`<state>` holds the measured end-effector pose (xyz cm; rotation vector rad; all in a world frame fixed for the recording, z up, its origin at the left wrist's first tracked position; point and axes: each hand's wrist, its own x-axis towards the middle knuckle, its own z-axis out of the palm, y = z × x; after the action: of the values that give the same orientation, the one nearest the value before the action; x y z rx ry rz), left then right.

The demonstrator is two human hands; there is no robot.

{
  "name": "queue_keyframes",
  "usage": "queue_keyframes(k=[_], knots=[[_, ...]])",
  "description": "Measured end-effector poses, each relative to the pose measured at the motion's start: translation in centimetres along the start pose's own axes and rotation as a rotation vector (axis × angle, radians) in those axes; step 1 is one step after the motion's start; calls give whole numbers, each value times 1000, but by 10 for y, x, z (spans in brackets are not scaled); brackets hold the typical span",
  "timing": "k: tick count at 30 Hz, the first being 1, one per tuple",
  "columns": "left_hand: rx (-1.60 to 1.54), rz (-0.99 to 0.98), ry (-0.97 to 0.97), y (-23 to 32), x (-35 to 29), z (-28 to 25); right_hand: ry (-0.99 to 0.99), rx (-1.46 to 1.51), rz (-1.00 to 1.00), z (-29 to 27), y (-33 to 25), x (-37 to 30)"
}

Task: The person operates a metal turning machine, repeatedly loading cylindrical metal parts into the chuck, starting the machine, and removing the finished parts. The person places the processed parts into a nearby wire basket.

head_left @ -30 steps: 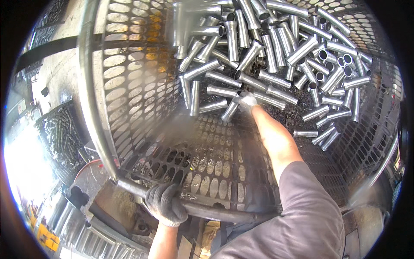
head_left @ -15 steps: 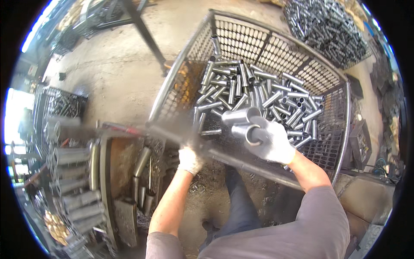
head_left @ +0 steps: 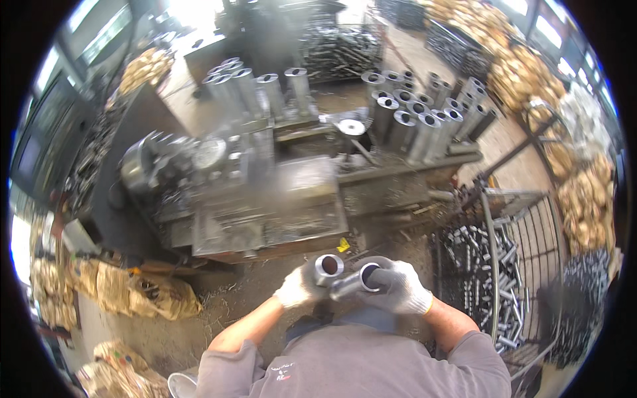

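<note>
Both my hands wear white gloves with grey palms and are close together in front of my body. My left hand [head_left: 298, 286] is closed round a short metal tube [head_left: 328, 265], its open end facing up. In my right hand [head_left: 400, 286] is a second metal tube [head_left: 355, 281], tilted, with my fingers at its open end. The two tubes are side by side; whether they touch I cannot tell. Beyond my hands stands a lathe-like machine [head_left: 265, 222], its middle blurred.
Several upright tubes [head_left: 424, 136] stand on the machine's right bench, and more tubes [head_left: 242, 89] at its back. On my right is a wire-mesh bin [head_left: 492, 265] holding many short tubes. Stuffed sacks [head_left: 162, 292] lie at left. A yellow scrap [head_left: 343, 245] sits near the machine's front edge.
My view has turned from the bin to the machine. My right hand held two tubes over the bin; now each hand holds one. My left hand has left the bin's rim.
</note>
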<state>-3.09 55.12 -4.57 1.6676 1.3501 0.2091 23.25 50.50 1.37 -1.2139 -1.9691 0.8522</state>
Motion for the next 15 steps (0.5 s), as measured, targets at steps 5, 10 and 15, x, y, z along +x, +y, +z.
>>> queue_keyframes(k=[5, 10, 15], knots=[[-151, 139, 625, -105, -66, -125, 31, -41, -286, 73, -72, 137], [-564, 213, 938, -104, -87, -257, -32, -185, -407, 143, -85, 231], [-381, 362, 1268, -94, -43, -382, -134, -409, -313, 164, -79, 273]])
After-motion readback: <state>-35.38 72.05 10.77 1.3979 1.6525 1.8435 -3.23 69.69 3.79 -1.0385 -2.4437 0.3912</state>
